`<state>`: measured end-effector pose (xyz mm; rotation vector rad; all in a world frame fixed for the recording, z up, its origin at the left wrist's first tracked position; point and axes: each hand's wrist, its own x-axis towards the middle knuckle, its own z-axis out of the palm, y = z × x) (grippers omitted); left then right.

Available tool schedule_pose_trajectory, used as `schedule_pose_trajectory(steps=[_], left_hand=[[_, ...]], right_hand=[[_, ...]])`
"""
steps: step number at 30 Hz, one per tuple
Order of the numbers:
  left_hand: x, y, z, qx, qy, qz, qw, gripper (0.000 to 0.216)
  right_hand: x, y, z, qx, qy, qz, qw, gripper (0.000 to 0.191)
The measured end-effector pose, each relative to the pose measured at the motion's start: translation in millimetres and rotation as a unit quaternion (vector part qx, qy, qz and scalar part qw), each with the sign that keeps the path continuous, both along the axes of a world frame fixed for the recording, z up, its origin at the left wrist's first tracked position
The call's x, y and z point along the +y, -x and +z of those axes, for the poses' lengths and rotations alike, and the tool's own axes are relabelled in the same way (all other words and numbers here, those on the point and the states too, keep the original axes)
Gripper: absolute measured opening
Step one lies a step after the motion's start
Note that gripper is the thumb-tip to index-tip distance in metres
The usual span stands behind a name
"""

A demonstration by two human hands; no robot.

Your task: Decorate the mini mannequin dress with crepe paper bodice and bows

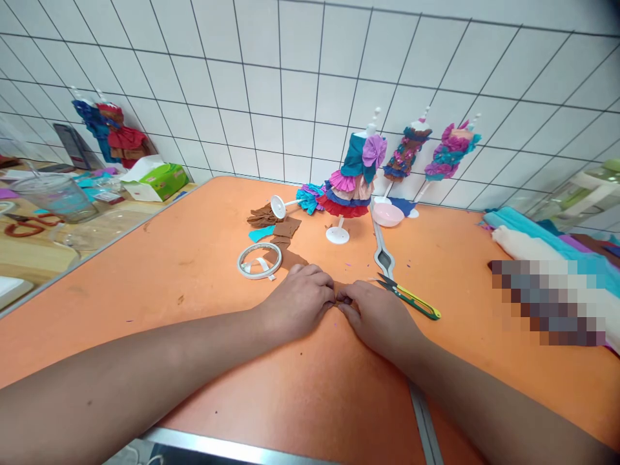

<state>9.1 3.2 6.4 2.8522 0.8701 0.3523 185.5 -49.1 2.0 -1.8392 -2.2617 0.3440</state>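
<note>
My left hand (301, 298) and my right hand (375, 318) rest knuckles-up on the orange table (194, 271), fingertips meeting in a pinch. Between them lies a small brown piece of crepe paper (339, 289), mostly hidden under the fingers. A strip of the same brown paper (285, 240) runs away from my left hand toward a crumpled brown bundle (261, 216). A roll of white tape (259, 260) sits just left of my left hand. Yellow-handled thread snips (409, 297) lie right of my right hand.
Small mannequins in layered paper dresses (356, 177) stand by the tiled wall, one lying on its side (298, 200). A pink bowl (387, 214) sits near them. Folded coloured paper sheets (542, 242) lie at right. A neighbouring wooden table holds a glass jar (55, 197), scissors (26, 225) and a green tissue box (157, 181).
</note>
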Motion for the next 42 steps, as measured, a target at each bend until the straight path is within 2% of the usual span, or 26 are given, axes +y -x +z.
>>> schedule_pose_trajectory(steps=[8,13,19,25,31,36,42], left_hand=[[1.9,-0.6,2.1,0.019,0.006,-0.003,1.0,0.021],[2.8,-1.7,2.1,0.04,0.009,0.006,0.999,0.025],[2.4,-1.2,0.1,0.001,-0.016,-0.01,1.0,0.023],[3.6,-1.2,0.9,0.029,0.019,-0.03,0.999,0.024],[5.3,-1.3,-0.9,0.015,0.049,-0.013,0.999,0.024],[5.0,-0.9,-1.4,0.024,0.027,-0.02,0.999,0.026],[3.4,-0.3,-1.2,0.004,0.025,-0.013,1.0,0.027]], right_hand=[[1.2,-0.1,1.7,-0.014,0.007,0.007,1.0,0.016],[1.8,-0.8,1.1,0.016,0.01,-0.002,1.0,0.013],[1.4,0.1,4.0,-0.008,0.018,-0.009,1.0,0.017],[1.5,0.2,3.5,-0.016,0.011,0.006,1.0,0.02],[2.5,-0.4,3.4,-0.018,0.007,-0.003,1.0,0.018],[3.2,0.5,4.6,0.019,0.017,-0.023,0.999,0.011],[3.0,0.1,1.9,-0.024,0.01,0.002,1.0,0.023]])
